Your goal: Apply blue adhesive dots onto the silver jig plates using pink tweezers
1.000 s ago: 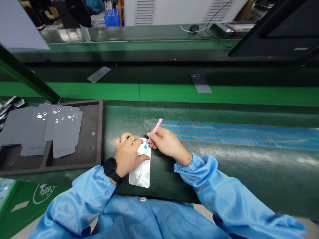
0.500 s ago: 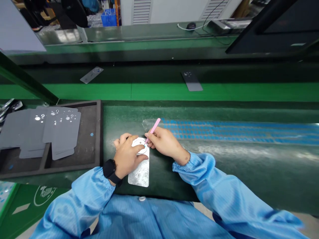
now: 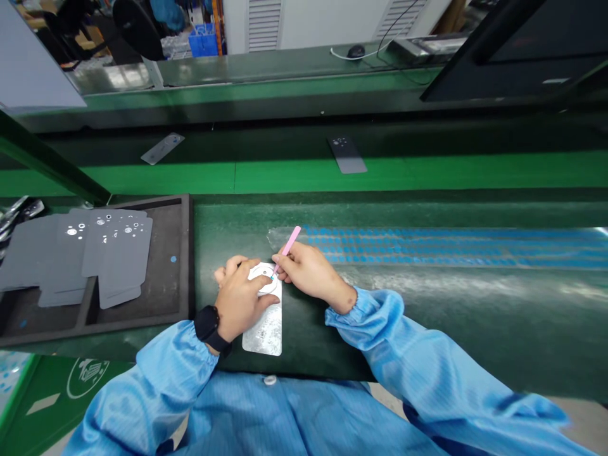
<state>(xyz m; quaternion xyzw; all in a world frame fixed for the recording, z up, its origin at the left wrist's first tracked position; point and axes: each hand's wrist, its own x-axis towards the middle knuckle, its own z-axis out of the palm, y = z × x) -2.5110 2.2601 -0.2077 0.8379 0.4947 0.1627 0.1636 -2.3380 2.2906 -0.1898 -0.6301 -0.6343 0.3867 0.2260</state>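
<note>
In my right hand [image 3: 306, 269] is a pair of pink tweezers [image 3: 291, 242], pinched between thumb and fingers. Their tip points down at a small blue dot near the camera end of a silvery phone back panel [image 3: 266, 332]. The panel lies flat on the green bench, with a white ring-marked area at its top. My left hand [image 3: 242, 294] lies over the panel's left side and holds it, thumb and index finger across its face. Its other fingers curl past the left edge. Part of the panel is hidden under this hand.
A dark divided tray [image 3: 187, 266] at left holds several grey panels [image 3: 126, 253]. A clear strip with rows of blue dots [image 3: 427, 244] stretches right along the bench. Beyond, a belt carries a pale panel [image 3: 163, 149] and a grey panel [image 3: 346, 155]. A black monitor [image 3: 536, 50] overhangs the far right.
Both panels on the belt have shifted left. The view has turned slightly. My hands keep nearly the same pose on the panel and tweezers, with the tweezer tip still at the blue dot.
</note>
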